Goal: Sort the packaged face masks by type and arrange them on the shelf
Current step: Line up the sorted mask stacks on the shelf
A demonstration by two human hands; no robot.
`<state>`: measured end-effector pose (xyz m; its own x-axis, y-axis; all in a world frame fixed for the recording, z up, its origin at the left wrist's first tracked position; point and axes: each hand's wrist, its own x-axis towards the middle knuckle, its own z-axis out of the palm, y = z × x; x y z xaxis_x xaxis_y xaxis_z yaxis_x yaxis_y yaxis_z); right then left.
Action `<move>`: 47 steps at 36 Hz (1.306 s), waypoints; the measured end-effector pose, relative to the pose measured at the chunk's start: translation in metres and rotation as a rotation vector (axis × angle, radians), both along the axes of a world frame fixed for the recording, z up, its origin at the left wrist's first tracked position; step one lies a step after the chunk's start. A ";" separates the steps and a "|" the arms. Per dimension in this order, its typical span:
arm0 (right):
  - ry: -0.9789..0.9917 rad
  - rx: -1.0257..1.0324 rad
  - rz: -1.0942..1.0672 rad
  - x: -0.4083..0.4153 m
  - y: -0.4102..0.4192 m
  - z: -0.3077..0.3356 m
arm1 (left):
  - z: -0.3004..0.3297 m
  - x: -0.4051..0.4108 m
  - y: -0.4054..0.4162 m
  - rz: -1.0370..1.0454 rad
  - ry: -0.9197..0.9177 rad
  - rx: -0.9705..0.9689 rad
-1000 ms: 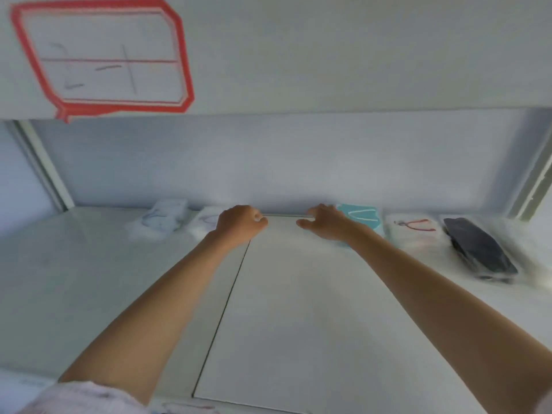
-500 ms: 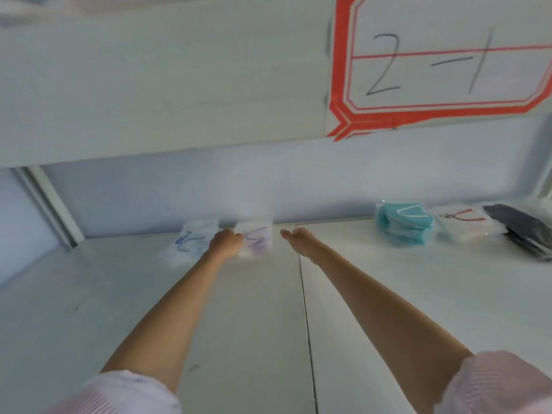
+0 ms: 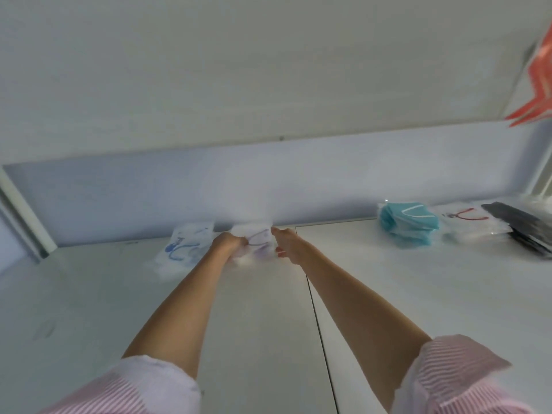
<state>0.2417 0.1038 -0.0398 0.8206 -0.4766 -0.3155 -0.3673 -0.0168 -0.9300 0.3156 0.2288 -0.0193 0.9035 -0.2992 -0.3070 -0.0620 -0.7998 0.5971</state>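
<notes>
Packaged face masks lie in a row along the back of the white shelf [image 3: 388, 294]. A pile of white masks with purple ear loops [image 3: 257, 237] sits at the centre back, between my two hands. My left hand [image 3: 228, 243] grips its left edge with curled fingers. My right hand [image 3: 285, 242] touches its right edge, fingers stretched forward. Left of it lies a pile of white masks with blue loops [image 3: 186, 248]. To the right are teal masks [image 3: 409, 224], white masks with red loops [image 3: 466, 225] and black masks [image 3: 519, 227].
The shelf above forms a low white ceiling [image 3: 268, 70], with a red-bordered label [image 3: 537, 70] at its right end. A metal upright [image 3: 21, 216] stands at the left, another at the far right. A seam [image 3: 316, 318] runs front to back through the shelf board.
The view has swung left, so the label slid to the right edge. My right hand has closed in on the right side of the purple-loop pile; my left hand stays on its left edge.
</notes>
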 end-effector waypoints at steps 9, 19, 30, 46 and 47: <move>0.039 -0.103 -0.034 0.011 -0.004 -0.014 | 0.003 -0.005 -0.011 0.029 0.149 -0.081; 0.105 -0.168 0.004 0.010 -0.006 -0.021 | -0.010 0.010 -0.016 0.041 0.252 -0.257; -0.407 0.016 0.141 -0.022 -0.023 0.006 | -0.010 -0.022 -0.013 0.023 -0.080 -0.929; -0.313 -0.156 -0.021 -0.059 -0.038 -0.038 | -0.037 -0.047 -0.039 -0.077 -0.034 -0.822; -0.282 -0.170 -0.014 -0.063 -0.039 -0.038 | -0.040 -0.049 -0.041 -0.072 -0.031 -0.799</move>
